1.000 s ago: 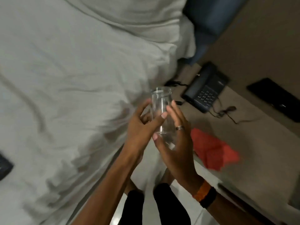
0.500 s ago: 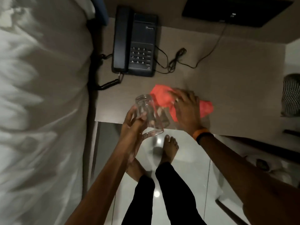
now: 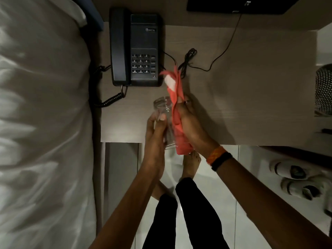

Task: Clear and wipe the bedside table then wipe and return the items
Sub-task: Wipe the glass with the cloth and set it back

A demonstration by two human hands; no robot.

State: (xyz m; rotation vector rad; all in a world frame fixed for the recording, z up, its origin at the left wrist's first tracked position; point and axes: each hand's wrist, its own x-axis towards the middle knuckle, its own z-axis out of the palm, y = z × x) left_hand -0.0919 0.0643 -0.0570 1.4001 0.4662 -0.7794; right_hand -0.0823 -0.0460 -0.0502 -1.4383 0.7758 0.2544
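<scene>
two hands met over the front edge of the tabletop point(image 3: 251, 108). far left lay the bed point(image 3: 41, 123), white and rumpled. just right of it the phone point(image 3: 136, 49) sat at the tabletop's back corner, its coiled cord trailing toward the bed, with thin wires point(image 3: 188, 58) beside it running on to a dark device point(image 3: 239, 5) at the top edge. nearer, the left hand point(image 3: 155, 133) was closed around the glass point(image 3: 165, 121), thumb and fingers wrapping its side; the glass was held in the air, tilted, its mouth pointing away toward the phone and its base toward the person. touching the glass on its right, the cloth point(image 3: 177, 112) hung bunched in the right hand point(image 3: 192, 126), which was clenched on it, one end flaring up above the knuckles, the other dangling below the wrist. farther right, slippers point(image 3: 294, 178) lay on the floor.

the glass looked light, rigid, smooth and breakable, so i judged it slippery once rubbed; a full wrap around the middle, as here, seemed safer than a pinch at the rim. the cloth was soft and limp, best gathered into the palm and pressed against the wall while the other hand turned the glass.
</scene>
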